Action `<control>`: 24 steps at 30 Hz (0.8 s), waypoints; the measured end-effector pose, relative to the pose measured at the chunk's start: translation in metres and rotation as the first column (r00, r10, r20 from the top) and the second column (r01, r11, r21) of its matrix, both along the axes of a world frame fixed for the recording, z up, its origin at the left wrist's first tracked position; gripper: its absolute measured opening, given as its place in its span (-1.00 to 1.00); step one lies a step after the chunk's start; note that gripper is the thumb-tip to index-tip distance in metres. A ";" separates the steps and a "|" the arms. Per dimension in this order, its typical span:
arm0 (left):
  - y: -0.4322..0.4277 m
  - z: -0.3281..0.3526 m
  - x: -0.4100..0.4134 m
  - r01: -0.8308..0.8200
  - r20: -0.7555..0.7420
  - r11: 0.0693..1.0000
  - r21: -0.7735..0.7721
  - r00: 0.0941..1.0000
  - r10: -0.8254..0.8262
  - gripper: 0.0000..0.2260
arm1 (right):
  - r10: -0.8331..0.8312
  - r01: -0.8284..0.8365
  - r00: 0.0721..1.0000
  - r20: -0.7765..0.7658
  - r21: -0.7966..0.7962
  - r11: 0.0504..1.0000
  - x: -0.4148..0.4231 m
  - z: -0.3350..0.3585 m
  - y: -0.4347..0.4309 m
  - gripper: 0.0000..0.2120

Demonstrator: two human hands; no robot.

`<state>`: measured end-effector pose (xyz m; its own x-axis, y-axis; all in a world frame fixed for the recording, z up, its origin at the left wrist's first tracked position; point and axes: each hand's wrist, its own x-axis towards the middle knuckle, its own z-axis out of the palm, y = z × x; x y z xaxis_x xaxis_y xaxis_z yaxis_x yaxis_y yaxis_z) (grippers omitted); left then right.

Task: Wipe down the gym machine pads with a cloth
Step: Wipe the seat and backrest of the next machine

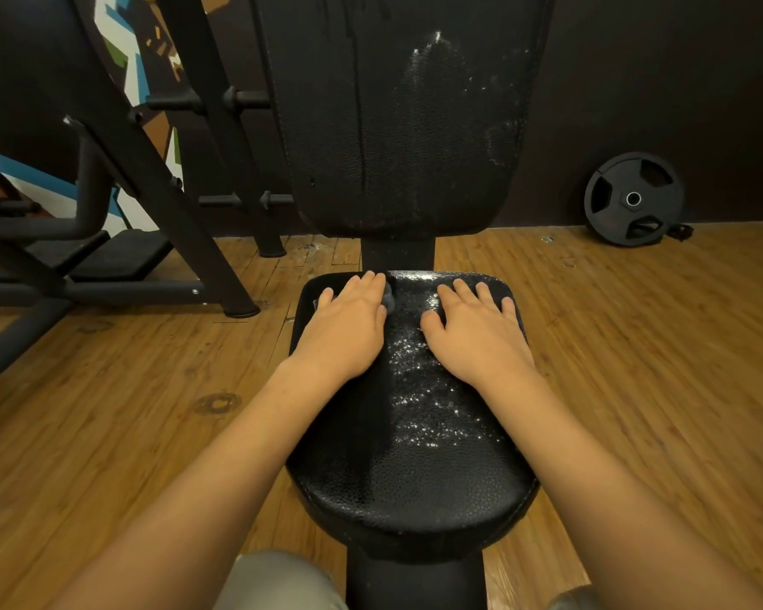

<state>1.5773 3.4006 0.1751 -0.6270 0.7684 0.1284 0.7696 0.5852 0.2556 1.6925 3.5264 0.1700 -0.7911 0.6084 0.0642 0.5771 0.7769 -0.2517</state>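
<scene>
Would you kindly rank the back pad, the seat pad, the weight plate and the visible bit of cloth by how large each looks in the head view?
1. Back pad, though the frame cuts off its top.
2. Seat pad; it is nearer the camera, so first and second are unsure.
3. Weight plate.
4. Cloth, mostly hidden under the left hand.

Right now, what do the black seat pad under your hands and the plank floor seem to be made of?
Black seat pad: looks like pebbled vinyl or faux leather, glossy, with wet droplets glinting. Plank floor: appears to be wood or wood-look laminate, with visible grain, board seams and a low sheen; which one is unclear.
</scene>
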 end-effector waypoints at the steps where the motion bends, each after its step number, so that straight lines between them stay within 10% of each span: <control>1: 0.001 0.002 0.001 -0.007 -0.012 1.000 -0.018 1.000 0.007 -0.52 | 0.000 0.000 1.000 0.002 0.000 1.000 0.000 0.000 0.000 -0.42; 24: 0.021 0.007 0.015 -0.110 -0.025 0.990 -0.093 0.994 0.108 -0.49 | -0.001 0.001 1.000 -0.009 -0.006 1.000 0.000 0.000 -0.001 -0.42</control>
<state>1.5919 3.4212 0.1826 -0.7055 0.7051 0.0719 0.7044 0.6863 0.1812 1.6927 3.5256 0.1705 -0.7900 0.6093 0.0676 0.5754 0.7750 -0.2614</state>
